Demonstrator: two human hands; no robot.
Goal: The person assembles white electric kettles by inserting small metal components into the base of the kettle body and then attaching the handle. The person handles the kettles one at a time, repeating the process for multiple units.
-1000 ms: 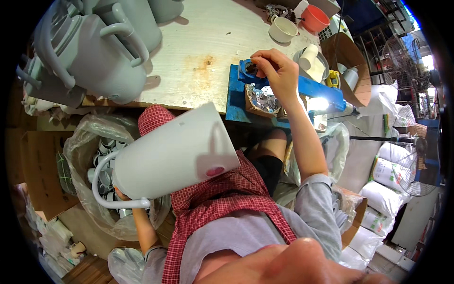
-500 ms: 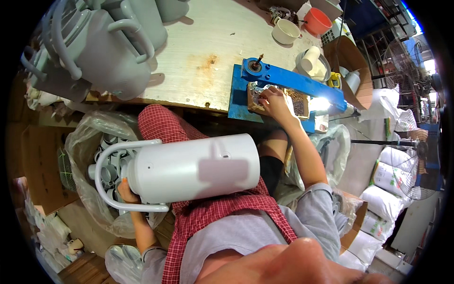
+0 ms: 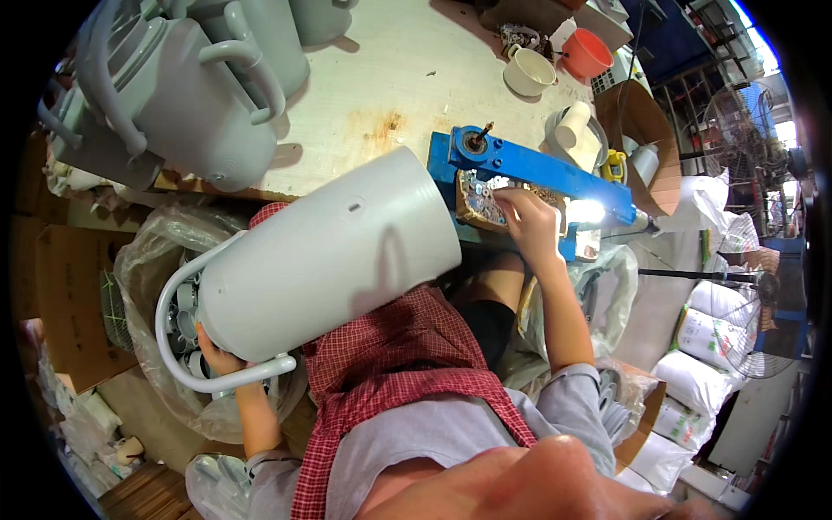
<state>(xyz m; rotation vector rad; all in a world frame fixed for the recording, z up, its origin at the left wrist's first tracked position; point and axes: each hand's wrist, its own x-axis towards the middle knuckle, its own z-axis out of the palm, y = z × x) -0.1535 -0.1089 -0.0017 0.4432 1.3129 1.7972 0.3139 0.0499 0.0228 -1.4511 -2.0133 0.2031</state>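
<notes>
A large light-grey cylindrical jug body (image 3: 338, 260) with a loop handle (image 3: 165, 325) lies tilted across my lap, its right end raised toward the table. My left hand (image 3: 217, 354) is wrapped round its lower left end, inside the loop handle; part of the hand is hidden behind the body. My right hand (image 3: 530, 218) is over a shallow box of small metal parts (image 3: 478, 204), fingertips pressed together. Whatever they pinch, if anything, is too small to make out. Over the box runs the arm of a blue bench press (image 3: 542, 165) with an upright metal pin.
Several grey jugs with handles (image 3: 195, 104) stand at the table's left. Behind the press are a cream bowl (image 3: 529, 71), an orange bowl (image 3: 588, 54) and a cardboard box (image 3: 637, 130). Below left, a plastic-lined bag (image 3: 147, 260) holds grey ring-shaped parts. A fan (image 3: 754, 234) stands at right.
The jug body has tilted, its right end swinging up toward the table, and it has turned so a small slot now shows. My right hand has shifted slightly right and nearer, fingers still pinched.
</notes>
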